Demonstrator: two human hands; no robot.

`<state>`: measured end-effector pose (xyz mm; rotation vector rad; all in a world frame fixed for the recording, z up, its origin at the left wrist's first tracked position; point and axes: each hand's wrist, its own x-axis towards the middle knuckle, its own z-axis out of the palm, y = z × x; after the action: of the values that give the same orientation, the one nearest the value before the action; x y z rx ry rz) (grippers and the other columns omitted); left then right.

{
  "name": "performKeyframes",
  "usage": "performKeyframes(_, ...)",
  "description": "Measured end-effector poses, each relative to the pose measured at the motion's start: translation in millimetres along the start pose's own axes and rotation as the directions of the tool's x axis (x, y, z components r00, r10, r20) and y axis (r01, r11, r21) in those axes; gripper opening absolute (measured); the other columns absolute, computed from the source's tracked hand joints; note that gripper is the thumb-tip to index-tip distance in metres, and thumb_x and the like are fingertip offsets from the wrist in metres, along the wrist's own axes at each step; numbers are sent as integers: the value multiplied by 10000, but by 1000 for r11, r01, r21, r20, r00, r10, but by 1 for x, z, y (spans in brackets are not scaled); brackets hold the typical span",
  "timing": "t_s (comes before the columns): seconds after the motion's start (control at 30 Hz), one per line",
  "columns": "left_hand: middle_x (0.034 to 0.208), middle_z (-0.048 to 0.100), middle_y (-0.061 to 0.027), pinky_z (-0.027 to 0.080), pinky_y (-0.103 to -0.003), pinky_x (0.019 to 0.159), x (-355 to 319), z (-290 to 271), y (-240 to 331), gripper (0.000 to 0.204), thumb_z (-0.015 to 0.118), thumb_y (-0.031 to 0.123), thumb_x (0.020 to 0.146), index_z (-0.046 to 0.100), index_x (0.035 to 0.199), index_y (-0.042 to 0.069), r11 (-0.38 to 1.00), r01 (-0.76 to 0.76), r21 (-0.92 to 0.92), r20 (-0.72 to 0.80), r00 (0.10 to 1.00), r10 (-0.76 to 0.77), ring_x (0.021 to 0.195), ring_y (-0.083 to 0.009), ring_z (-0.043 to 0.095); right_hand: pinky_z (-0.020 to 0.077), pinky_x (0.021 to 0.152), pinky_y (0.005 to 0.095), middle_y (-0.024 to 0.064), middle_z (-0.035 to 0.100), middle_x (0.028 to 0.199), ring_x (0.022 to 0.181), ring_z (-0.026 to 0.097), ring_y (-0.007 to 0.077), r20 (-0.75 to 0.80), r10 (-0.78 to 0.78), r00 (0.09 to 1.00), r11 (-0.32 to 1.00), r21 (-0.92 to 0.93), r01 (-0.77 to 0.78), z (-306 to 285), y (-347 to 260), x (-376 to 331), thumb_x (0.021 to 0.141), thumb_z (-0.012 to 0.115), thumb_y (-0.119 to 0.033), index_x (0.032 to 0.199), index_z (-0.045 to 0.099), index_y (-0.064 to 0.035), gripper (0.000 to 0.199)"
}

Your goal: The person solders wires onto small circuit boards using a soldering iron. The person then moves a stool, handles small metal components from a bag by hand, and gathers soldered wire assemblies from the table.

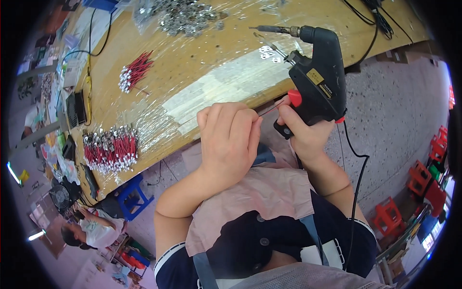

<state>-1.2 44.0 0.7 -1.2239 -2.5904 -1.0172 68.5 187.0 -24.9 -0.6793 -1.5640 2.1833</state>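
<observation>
My right hand [308, 134] grips the handle of a black soldering gun [317, 72] with a red trigger [294, 98]. The gun's tip points left over the table's edge, and a thin feed tube runs below its barrel. A thin red wire [272, 109] stretches between the right fingers and my left hand [230, 135]. The left hand is closed, its thumb and fingertips pinching the wire. What lies inside its curled fingers is hidden. Both hands are at the near edge of the table, beside a whitish taped patch [211, 91].
On the film-covered table [192, 58] lie red wires with white ends [137, 71], a larger batch of wires with metal parts [110, 149], a heap of small metal pieces [187, 19] and small white pieces [269, 54]. The gun's black cord [358, 192] hangs at right. A co-worker [91, 231] sits lower left.
</observation>
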Motion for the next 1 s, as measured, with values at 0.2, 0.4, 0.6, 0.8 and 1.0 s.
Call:
performKeyframes(0.2,851,600,-49,471,-218,630,17,9,14,187,697,13,804,577,946,-8,586,595,-550,415,804,-426,711,-104,559,485,671,235,40,629,848,750,595,100,37,-27,999,999,-28,28,-14,-3,1,793,660,50,967,608,16,185)
performKeyframes(0.4,798,585,-46,440,-239,588,36,15,5,103,682,24,794,599,850,-2,542,616,-572,386,785,-485,673,-116,541,485,658,250,76,626,832,706,585,121,31,-170,985,979,-106,172,-26,7,4,811,625,59,1004,577,51,199)
performKeyframes(0.6,854,539,-106,396,-374,762,64,34,-31,74,682,68,729,618,734,32,960,235,-154,-12,971,-240,863,-296,492,452,577,256,107,592,707,609,562,146,115,-296,948,893,-319,318,-61,16,-8,881,587,-113,1158,467,72,354)
performKeyframes(0.8,881,540,-101,388,-396,772,68,38,-36,81,695,90,723,627,732,46,960,253,-117,19,967,-252,876,-296,493,465,610,301,100,614,790,663,590,218,101,-258,961,825,-494,273,-86,26,-20,793,666,-72,863,639,2,105)
performKeyframes(1.0,869,554,-93,443,-327,754,67,36,-36,91,697,68,751,631,786,15,972,229,-57,36,973,-227,860,-249,532,472,633,328,119,620,841,700,597,259,108,-238,965,768,-587,255,-90,29,-19,752,682,-68,865,652,-12,129)
